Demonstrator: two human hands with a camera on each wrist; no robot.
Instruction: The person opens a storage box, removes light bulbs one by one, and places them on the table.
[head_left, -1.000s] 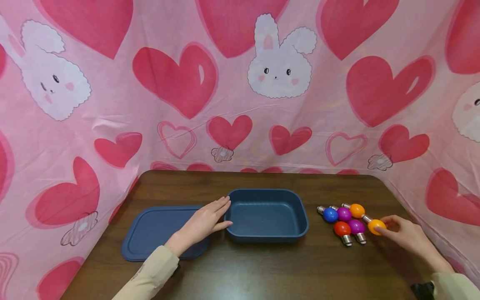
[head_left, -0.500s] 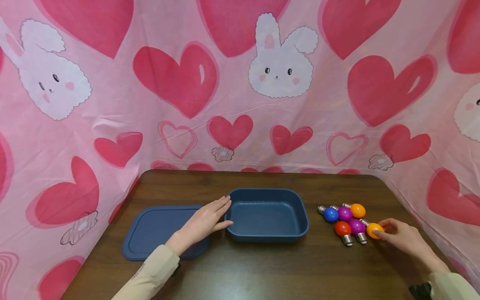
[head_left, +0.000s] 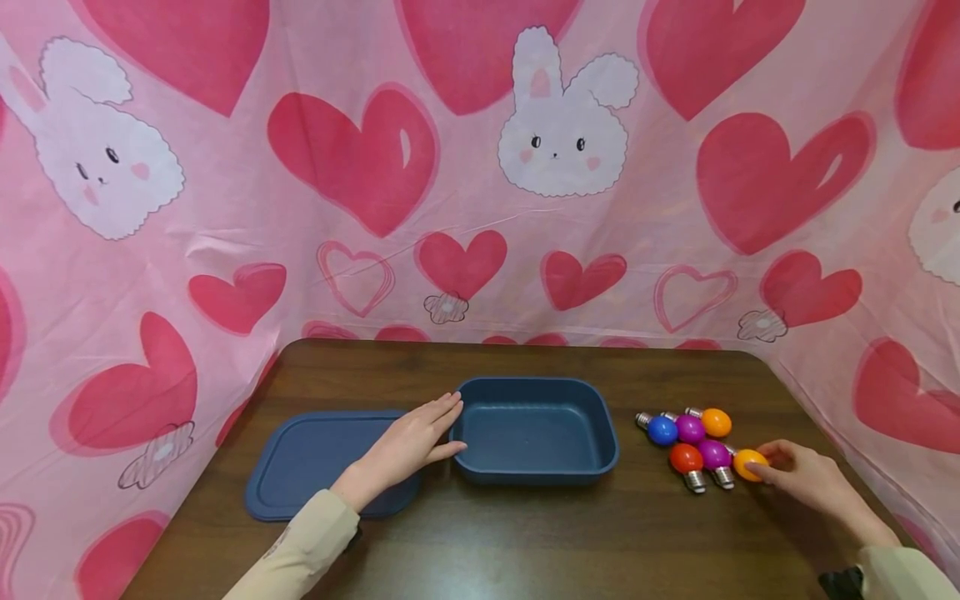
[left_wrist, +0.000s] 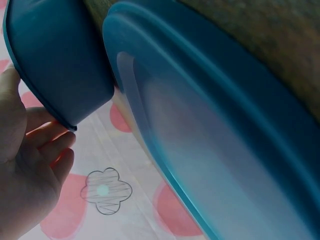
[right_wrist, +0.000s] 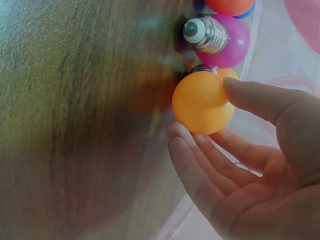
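My right hand (head_left: 813, 482) pinches the round glass of an orange light bulb (head_left: 748, 466) between thumb and fingers, low at the table. In the right wrist view the thumb lies on one side of the bulb (right_wrist: 202, 105) and the fingertips on the other. Its screw base points at a purple bulb (head_left: 715, 454). My left hand (head_left: 405, 444) rests with extended fingers against the left rim of a dark blue rectangular box (head_left: 532, 478). In the left wrist view the fingertips touch the rim of the box (left_wrist: 60, 55).
A flat blue lid (head_left: 322, 458) lies left of the box, partly under my left forearm. Grouped on the right are a red bulb (head_left: 686, 457), a blue bulb (head_left: 662, 430), another purple bulb (head_left: 690, 428) and another orange bulb (head_left: 716, 422). A patterned pink cloth (head_left: 480, 208) surrounds the wooden table (head_left: 525, 542).
The right hand has shifted the orange bulb slightly left and nearer, setting it beside the purple bulb. The left hand stays at the box rim.
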